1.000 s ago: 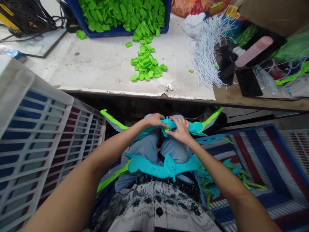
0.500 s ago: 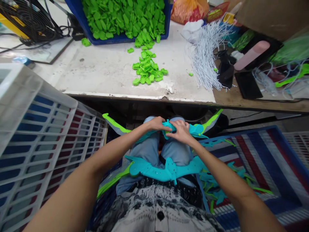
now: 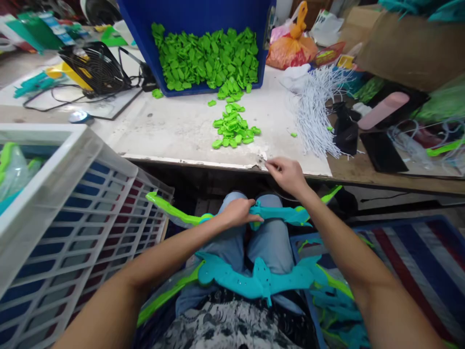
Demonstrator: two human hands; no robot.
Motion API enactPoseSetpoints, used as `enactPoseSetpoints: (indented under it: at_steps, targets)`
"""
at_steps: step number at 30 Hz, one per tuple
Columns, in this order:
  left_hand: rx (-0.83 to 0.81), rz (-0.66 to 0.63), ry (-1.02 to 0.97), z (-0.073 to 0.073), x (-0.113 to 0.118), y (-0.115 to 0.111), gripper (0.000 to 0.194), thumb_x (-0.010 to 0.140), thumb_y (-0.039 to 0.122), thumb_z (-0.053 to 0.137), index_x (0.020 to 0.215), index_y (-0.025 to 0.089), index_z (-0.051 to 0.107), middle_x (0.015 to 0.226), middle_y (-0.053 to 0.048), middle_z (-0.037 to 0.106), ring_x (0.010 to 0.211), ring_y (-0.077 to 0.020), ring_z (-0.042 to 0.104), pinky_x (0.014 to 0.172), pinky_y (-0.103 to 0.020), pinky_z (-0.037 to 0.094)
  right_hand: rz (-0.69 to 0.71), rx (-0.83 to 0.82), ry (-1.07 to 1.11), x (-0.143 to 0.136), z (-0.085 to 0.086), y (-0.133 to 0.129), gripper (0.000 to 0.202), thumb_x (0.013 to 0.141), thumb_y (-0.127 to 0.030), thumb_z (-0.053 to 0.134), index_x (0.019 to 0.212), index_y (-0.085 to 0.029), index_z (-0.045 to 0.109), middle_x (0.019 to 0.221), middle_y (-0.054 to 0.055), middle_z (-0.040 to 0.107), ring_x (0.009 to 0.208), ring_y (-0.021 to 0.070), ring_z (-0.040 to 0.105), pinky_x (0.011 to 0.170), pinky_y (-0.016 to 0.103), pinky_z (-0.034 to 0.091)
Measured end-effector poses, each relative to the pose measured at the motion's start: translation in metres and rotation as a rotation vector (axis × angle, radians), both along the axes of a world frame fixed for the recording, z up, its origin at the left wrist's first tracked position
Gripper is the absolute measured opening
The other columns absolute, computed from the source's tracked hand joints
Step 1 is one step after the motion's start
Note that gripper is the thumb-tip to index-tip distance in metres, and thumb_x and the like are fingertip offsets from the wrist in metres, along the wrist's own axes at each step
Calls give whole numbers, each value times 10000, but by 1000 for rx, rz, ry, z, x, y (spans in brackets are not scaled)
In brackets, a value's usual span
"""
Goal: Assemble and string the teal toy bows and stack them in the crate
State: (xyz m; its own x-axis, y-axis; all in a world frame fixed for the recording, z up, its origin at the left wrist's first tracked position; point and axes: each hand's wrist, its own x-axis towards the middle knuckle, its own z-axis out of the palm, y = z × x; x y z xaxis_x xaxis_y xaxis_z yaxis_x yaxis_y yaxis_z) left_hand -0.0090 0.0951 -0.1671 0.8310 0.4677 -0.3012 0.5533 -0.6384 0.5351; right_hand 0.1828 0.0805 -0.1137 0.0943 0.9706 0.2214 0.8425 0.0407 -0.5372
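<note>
My left hand (image 3: 240, 212) is closed round the middle of a turquoise and lime-green toy bow (image 3: 281, 213), held level above my knees. My right hand (image 3: 286, 175) is at the table's front edge, thumb and fingertips pinched together beside small bits (image 3: 260, 159) on the chipped board. Whatever is between those fingertips is too small to make out. A second toy bow (image 3: 240, 281) of the same colours lies across my lap, nearer my body. Beyond my right hand is a small heap of green plastic pieces (image 3: 234, 128).
A blue bin (image 3: 196, 12) of green pieces lies tipped at the back. White strings (image 3: 316, 111), a phone (image 3: 383, 151) and a pink bottle-like object (image 3: 383, 110) are on the right. A white crate (image 3: 109, 194) stands left; a box of bow parts (image 3: 337, 310) is low right.
My right hand has let go of the toy bow and moved up to the table edge. My left hand keeps its grip on the bow. The view has tilted upward.
</note>
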Motion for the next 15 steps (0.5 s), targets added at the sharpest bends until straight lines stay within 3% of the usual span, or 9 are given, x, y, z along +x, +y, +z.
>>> enactPoseSetpoints:
  at_steps: [3,6,8,11,13,15]
  targets:
    - [-166,-207,67,14,5,4,536,700,673,608,840,156,638,654,-17,600,606,-161,551,509,-237,287,-32,34,-211,-1,5,71,260,836,-245,521,1021,-153,678,1026,131,614,1007,270,530,866,363,410]
    - [-51,-291,37,24,5,-2,549,687,681,614,921,185,638,698,-16,608,637,-174,571,512,-240,309,-47,-43,-298,-4,-4,115,258,797,-218,548,1015,-153,670,1098,151,559,1055,295,476,866,385,408]
    - [182,-251,-53,21,-1,-12,527,760,633,574,1058,200,602,823,-45,625,720,-198,594,555,-253,358,-16,-76,-313,-3,-7,122,210,796,-194,523,934,-146,675,1072,146,571,1026,282,482,853,372,408]
    - [489,-217,-159,0,-21,-29,366,921,407,443,1216,203,516,1038,-109,593,856,-218,591,702,-306,439,47,-98,-248,7,1,112,231,822,-199,477,943,-134,663,992,117,630,917,230,533,798,315,410]
    - [570,-204,-175,-18,-35,-38,360,942,228,384,1294,236,458,1162,-137,545,945,-224,578,796,-349,450,66,-145,-193,20,10,104,258,839,-222,457,944,-127,673,898,85,666,814,193,559,739,278,404]
    - [551,-183,-184,-28,-47,-48,433,921,163,399,1336,284,420,1286,-146,470,1088,-255,528,886,-400,432,76,-213,-185,37,17,100,261,834,-240,469,885,-126,699,805,59,677,740,168,564,697,258,391]
